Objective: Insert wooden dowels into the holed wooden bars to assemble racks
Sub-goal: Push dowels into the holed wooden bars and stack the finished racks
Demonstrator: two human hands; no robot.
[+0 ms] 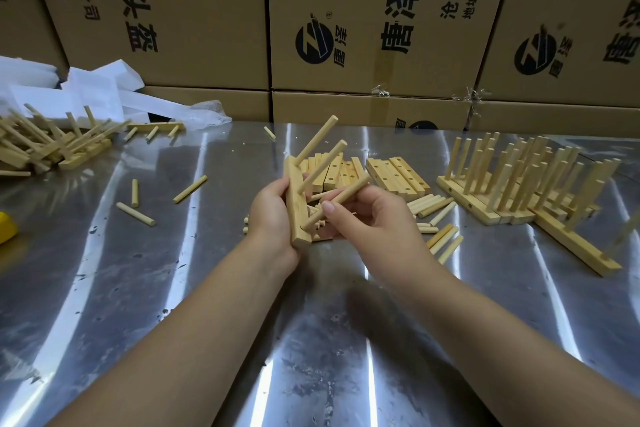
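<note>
Assembly under way, head view, the only one.

Your left hand [273, 208] wraps around the middle of a holed bar [297, 218] and holds it nearly upright just above the metal table [173, 288]. Two pegs [317, 137] already sit in its upper holes and point up and to the right. Your right hand [367, 222] pinches a third dowel [349, 192] between thumb and fingers, about midway along. The dowel's lower tip is at the bar's bottom hole; you cannot tell whether it has entered.

Behind your hands lies a stack of bare bars [398, 177], with loose dowels [429, 204] just beside it. Finished racks [519, 184] stand to the right. A jumbled pile of racks [45, 146] lies far left, in front of cardboard boxes [207, 10].

Handling, judged:
- Both parts look like light, stiff, dry wood, so slipping is unlikely.
- The dowel is probably a snug fit and may bind if it goes in tilted.
- Hold it nearer the entering end and line it up with the two seated pegs.
- Brace the bar directly behind the hole, and keep your fingers off the seated pegs so you don't lever them.
</note>
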